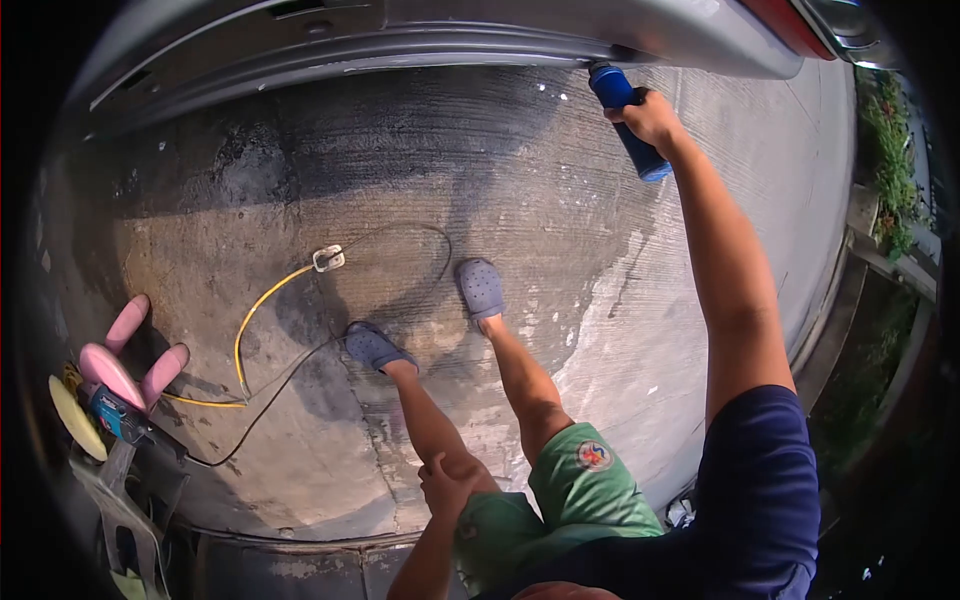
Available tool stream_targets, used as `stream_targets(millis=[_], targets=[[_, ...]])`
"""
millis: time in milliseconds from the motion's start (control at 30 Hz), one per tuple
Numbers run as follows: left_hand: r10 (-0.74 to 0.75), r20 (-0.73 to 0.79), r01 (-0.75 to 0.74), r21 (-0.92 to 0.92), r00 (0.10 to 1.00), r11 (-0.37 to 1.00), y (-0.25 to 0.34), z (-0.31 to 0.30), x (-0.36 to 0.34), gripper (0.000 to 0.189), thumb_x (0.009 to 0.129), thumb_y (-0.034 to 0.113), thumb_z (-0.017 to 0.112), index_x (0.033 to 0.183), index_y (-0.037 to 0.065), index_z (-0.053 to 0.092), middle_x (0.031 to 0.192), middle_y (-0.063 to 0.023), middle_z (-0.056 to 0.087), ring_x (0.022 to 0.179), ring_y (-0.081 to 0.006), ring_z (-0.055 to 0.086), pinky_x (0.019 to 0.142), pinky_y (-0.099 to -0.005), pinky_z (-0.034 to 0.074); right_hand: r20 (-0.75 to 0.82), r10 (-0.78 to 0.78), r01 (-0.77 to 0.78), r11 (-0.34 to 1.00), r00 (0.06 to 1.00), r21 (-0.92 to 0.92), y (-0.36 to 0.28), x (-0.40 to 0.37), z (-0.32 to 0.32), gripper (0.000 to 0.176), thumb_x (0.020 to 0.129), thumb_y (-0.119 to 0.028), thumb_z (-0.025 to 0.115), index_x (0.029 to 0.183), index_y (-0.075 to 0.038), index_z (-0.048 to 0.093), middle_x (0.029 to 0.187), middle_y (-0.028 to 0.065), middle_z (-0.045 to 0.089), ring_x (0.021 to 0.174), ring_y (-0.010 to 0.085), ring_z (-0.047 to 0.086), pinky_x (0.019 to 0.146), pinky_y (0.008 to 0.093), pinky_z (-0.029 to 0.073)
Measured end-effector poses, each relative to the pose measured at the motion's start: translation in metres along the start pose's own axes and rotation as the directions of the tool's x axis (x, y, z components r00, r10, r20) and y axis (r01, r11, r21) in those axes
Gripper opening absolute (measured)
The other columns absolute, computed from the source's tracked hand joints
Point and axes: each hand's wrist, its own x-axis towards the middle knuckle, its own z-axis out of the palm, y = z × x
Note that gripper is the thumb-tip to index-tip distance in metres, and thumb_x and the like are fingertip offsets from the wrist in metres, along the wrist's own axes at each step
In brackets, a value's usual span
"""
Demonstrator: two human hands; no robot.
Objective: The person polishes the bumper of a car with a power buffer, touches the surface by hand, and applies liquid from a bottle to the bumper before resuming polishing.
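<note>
Gripping a blue round spray can (612,88), your right hand (652,120) reaches the grey car (500,35); your left hand (445,487) rests open on your knee (480,468).

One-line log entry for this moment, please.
right hand: grips blue spray can, top end at car body | left hand: rests on left leg | yellow cord: lies on concrete floor

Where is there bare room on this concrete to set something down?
Free: pale concrete between the right clog and the kerb; dark concrete below the car sill, left of the blue can in the right hand. Crowded: far left, around yellow cable, socket, pink stool and polisher.
</note>
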Motion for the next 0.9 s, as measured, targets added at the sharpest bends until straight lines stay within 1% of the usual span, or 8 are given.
stream_targets(millis=[267, 400, 467, 500, 533, 600, 733, 900], targets=[[-0.043, -0.059, 0.054, 0.206, 0.997, 0.977, 0.033, 0.024, 0.007, 0.098, 0.069, 0.059, 0.095, 0.147, 0.020, 0.052, 0.149, -0.0262, 0.046, 0.133, -0.0497, 0.055, 0.110, -0.0560, 0.051, -0.023, -0.028, 0.025, 0.992, 0.999, -0.120, 0.092, 0.050, -0.060, 0.065, 0.077, -0.046, 0.085, 0.117, 0.004, 0.077, 0.119, 0.0264, 0.077, 0.114, 0.0408, 0.074, 0.101, 0.0451, 0.058], [-0.038, -0.049, 0.051, 0.304, 0.998, 0.951, 0.047, 0.018, 0.008, 0.098, 0.068, 0.060, 0.095, 0.146, 0.020, 0.052, 0.147, -0.0260, 0.049, 0.131, -0.0490, 0.057, 0.109, -0.0550, 0.052, -0.063, 0.022, -0.022, 1.000, 0.998, -0.002, 0.124, 0.075, -0.057, 0.063, 0.078, -0.045, 0.085, 0.120, 0.001, 0.076, 0.113, 0.0239, 0.079, 0.106, 0.0376, 0.077, 0.097, 0.0451, 0.060], [-0.011, -0.058, 0.030, 0.350, 0.998, 0.936, 0.054, 0.013, 0.007, 0.098, 0.068, 0.061, 0.094, 0.146, 0.019, 0.053, 0.146, -0.0259, 0.050, 0.131, -0.0487, 0.058, 0.109, -0.0547, 0.052, -0.120, 0.067, -0.076, 0.995, 0.991, -0.069, 0.097, 0.026, -0.082, 0.053, 0.079, -0.044, 0.087, 0.111, -0.002, 0.082, 0.107, 0.0255, 0.079, 0.097, 0.0361, 0.079, 0.089, 0.0448, 0.061], [-0.033, -0.049, 0.050, 0.386, 0.998, 0.921, 0.060, 0.010, 0.007, 0.100, 0.067, 0.065, 0.093, 0.148, 0.019, 0.054, 0.146, -0.0251, 0.051, 0.131, -0.0485, 0.058, 0.108, -0.0546, 0.053, -0.133, 0.076, -0.068, 0.996, 0.988, 0.063, 0.108, 0.039, -0.058, 0.051, 0.078, -0.040, 0.088, 0.111, -0.001, 0.080, 0.109, 0.0248, 0.079, 0.099, 0.0375, 0.078, 0.090, 0.0450, 0.060], [-0.050, -0.048, 0.065, 0.412, 0.998, 0.909, 0.068, 0.007, 0.008, 0.101, 0.067, 0.066, 0.093, 0.148, 0.020, 0.054, 0.147, -0.0249, 0.051, 0.132, -0.0487, 0.058, 0.109, -0.0545, 0.053, 0.002, 0.017, -0.018, 0.995, 1.000, 0.094, 0.119, 0.056, -0.040, 0.057, 0.078, -0.038, 0.087, 0.120, -0.002, 0.077, 0.114, 0.0249, 0.078, 0.104, 0.0385, 0.077, 0.092, 0.0468, 0.061], [-0.086, -0.051, 0.100, 0.463, 0.995, 0.881, 0.079, 0.000, 0.007, 0.103, 0.067, 0.068, 0.092, 0.150, 0.020, 0.054, 0.148, -0.0245, 0.050, 0.133, -0.0489, 0.057, 0.109, -0.0544, 0.052, 0.017, -0.088, 0.085, 0.983, 0.996, 0.163, 0.111, 0.041, -0.014, 0.062, 0.079, -0.045, 0.086, 0.122, -0.002, 0.074, 0.117, 0.0238, 0.078, 0.113, 0.0385, 0.075, 0.100, 0.0453, 0.059], [-0.126, -0.039, 0.127, 0.536, 0.991, 0.835, 0.095, -0.008, 0.006, 0.103, 0.069, 0.070, 0.090, 0.151, 0.021, 0.054, 0.150, -0.0242, 0.049, 0.136, -0.0488, 0.055, 0.112, -0.0554, 0.050, 0.091, -0.126, 0.106, 0.973, 0.988, 0.203, 0.083, 0.010, -0.006, 0.044, 0.085, -0.027, 0.078, 0.124, -0.007, 0.079, 0.120, 0.0176, 0.079, 0.115, 0.0352, 0.076, 0.101, 0.0456, 0.061], [-0.184, -0.060, 0.184, 0.586, 0.981, 0.789, 0.112, -0.003, 0.003, 0.101, 0.071, 0.072, 0.087, 0.152, 0.024, 0.051, 0.153, -0.0211, 0.046, 0.137, -0.0485, 0.053, 0.114, -0.0559, 0.048, -0.052, -0.072, 0.080, 0.978, 0.996, 0.192, 0.106, 0.028, 0.003, 0.036, 0.086, -0.024, 0.080, 0.117, -0.007, 0.081, 0.118, 0.0150, 0.080, 0.113, 0.0347, 0.077, 0.100, 0.0448, 0.061]])
